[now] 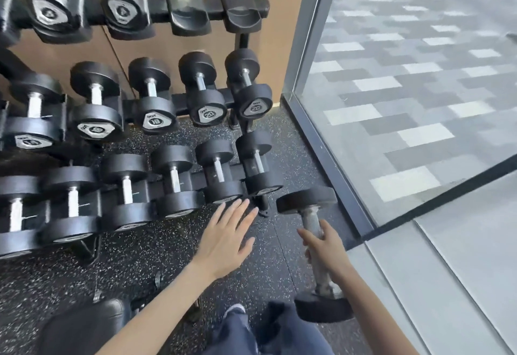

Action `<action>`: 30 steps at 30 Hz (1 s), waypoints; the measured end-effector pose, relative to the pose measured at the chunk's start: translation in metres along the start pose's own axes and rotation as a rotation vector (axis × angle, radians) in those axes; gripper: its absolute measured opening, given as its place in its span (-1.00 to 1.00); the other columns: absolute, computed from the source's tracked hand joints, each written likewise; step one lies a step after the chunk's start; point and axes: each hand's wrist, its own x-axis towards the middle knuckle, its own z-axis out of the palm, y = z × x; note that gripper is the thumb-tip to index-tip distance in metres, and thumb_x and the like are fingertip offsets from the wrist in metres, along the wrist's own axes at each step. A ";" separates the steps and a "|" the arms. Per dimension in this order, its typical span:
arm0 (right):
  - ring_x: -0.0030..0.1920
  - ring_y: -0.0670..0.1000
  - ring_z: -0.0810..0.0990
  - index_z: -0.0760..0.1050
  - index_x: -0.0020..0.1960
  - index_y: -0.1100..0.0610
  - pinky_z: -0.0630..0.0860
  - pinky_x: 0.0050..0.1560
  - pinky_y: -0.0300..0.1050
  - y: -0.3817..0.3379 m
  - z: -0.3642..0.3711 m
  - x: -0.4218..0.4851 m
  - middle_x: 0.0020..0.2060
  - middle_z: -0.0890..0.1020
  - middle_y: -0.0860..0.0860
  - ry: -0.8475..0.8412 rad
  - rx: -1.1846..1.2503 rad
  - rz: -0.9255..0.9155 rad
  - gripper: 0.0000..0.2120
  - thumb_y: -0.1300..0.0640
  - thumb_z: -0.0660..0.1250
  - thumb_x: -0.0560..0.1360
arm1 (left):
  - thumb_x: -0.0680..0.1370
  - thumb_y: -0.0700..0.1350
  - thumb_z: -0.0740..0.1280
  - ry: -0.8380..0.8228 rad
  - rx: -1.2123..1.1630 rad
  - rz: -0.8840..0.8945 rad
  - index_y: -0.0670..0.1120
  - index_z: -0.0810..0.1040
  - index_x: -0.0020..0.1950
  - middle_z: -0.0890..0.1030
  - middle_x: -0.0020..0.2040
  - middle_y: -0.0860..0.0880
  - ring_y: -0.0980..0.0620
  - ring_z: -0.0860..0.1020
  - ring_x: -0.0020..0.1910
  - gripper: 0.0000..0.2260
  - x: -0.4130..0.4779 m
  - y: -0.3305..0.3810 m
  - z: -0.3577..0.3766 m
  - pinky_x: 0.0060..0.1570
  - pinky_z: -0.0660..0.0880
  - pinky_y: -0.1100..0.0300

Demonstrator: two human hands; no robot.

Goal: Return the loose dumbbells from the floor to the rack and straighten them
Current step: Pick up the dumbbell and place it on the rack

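Observation:
A loose black dumbbell [310, 201] with a worn steel handle is at the lower right, just right of the rack's bottom tier. My right hand [326, 248] is wrapped around its handle. My left hand [226, 237] hovers open and flat, fingers spread, in front of the bottom tier's right end. The three-tier rack [212, 12] holds several black dumbbells on each tier. Two saddles [187, 10] at the top tier's right end stand empty. I cannot tell if the loose dumbbell touches the floor.
A glass wall with a dark metal frame [330, 164] runs close along the right of the rack. Speckled black rubber floor [140, 270] lies in front. A black padded bench [84, 324] and my knee [265, 335] are at the bottom edge.

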 end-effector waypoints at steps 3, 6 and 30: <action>-0.57 -0.09 0.44 0.38 -0.05 0.11 0.41 -0.55 -0.23 -0.005 -0.012 0.032 -0.36 0.52 0.07 -0.009 0.017 0.022 -0.84 0.14 0.37 0.48 | 0.56 0.13 0.07 -0.014 0.011 0.017 -0.07 0.31 0.46 0.36 0.44 -0.11 -0.06 0.30 0.43 -0.48 0.035 -0.001 0.006 0.36 0.14 -0.06; -0.56 -0.09 0.43 0.38 -0.03 0.14 0.42 -0.53 -0.22 -0.011 -0.029 0.071 -0.36 0.51 0.07 -0.045 -0.003 0.024 -0.82 0.15 0.37 0.48 | 0.56 0.13 0.08 -0.005 0.015 -0.006 -0.07 0.32 0.46 0.38 0.43 -0.11 -0.06 0.32 0.42 -0.48 0.074 -0.001 0.011 0.37 0.13 -0.05; -0.47 -0.10 0.43 0.44 0.03 -0.06 0.37 -0.49 -0.32 -0.185 -0.162 0.451 -0.36 0.54 -0.08 -0.293 -0.585 -0.458 -0.74 0.06 0.44 0.41 | 0.56 0.10 0.08 0.137 0.046 -0.354 -0.10 0.29 0.47 0.36 0.44 -0.12 -0.06 0.28 0.44 -0.48 0.395 -0.046 -0.011 0.41 0.13 -0.05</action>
